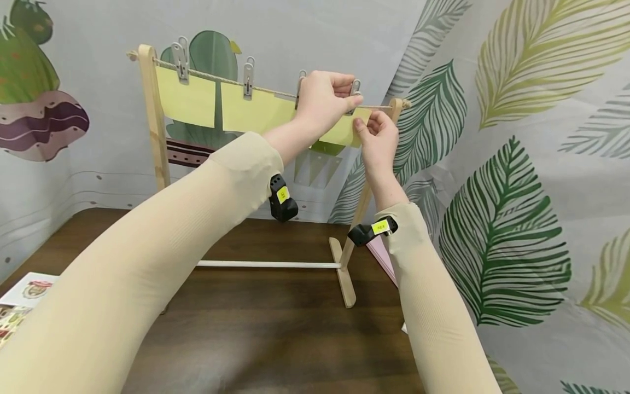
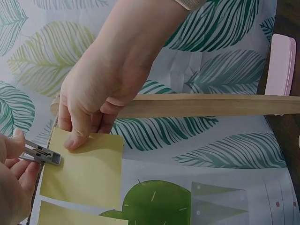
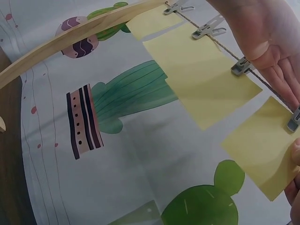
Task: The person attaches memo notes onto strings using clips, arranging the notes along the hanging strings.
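A yellow paper sheet (image 2: 84,173) hangs at the right end of a string (image 1: 206,75), with a metal clip (image 2: 43,153) on its upper edge. My left hand (image 1: 322,104) pinches that clip's handles between thumb and fingers. The right hand (image 1: 380,142) holds the sheet's right corner, thumb in front and fingers behind. Further left, more yellow sheets (image 1: 186,98) hang from the string under clips (image 1: 248,79). In the right wrist view, the left hand (image 3: 269,42) is behind the string, while the right hand (image 3: 294,187) is partly cut off by the frame edge.
The string spans a wooden stand with a left post (image 1: 153,120), a right foot (image 1: 343,273) and a white crossbar (image 1: 266,265). It stands on a dark brown table (image 1: 275,339). A pink object (image 2: 281,65) lies beyond the right post; printed cards (image 1: 29,290) lie at left.
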Motion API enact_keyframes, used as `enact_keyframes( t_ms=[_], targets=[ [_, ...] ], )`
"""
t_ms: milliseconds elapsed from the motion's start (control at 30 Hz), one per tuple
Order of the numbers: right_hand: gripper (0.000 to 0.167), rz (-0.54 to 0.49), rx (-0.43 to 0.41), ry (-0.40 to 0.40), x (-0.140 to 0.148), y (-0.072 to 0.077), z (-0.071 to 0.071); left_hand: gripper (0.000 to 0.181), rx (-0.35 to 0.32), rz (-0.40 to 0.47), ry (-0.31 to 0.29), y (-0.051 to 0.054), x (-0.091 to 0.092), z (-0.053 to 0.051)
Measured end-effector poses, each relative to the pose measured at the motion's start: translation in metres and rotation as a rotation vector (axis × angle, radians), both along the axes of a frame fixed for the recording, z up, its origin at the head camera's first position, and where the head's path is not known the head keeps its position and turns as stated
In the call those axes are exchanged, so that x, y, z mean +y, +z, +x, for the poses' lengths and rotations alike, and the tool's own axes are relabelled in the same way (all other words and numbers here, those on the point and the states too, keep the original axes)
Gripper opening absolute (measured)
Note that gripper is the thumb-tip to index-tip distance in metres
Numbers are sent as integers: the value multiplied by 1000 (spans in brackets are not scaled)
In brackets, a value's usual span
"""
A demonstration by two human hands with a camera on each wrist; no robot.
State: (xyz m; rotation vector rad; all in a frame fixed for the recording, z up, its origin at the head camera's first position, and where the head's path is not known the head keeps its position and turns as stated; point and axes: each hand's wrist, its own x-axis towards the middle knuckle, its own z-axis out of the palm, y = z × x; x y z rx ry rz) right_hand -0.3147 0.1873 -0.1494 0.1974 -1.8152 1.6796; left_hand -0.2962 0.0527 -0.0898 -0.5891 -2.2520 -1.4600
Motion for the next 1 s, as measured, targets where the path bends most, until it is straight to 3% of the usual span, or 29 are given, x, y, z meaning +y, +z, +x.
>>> enact_keyframes(
  t_ms=[233, 433, 667, 833, 1000],
  targets=[
    [15, 13, -9, 1, -3, -4, 0, 49, -23, 70, -74, 0, -3, 2],
    [18, 4, -11, 6, -4, -9, 2, 52, -33, 60, -93, -2, -6, 4],
    [23, -5, -40, 24, -3, -16, 6, 49, 16, 84, -90, -9, -12, 4],
    [23, 0, -28, 40, 0, -25, 11, 39, 82, 157, -140, -18, -20, 5],
    [10, -13, -4, 56, 1, -35, 15, 28, 124, 200, -187, -30, -32, 7]
  ],
)
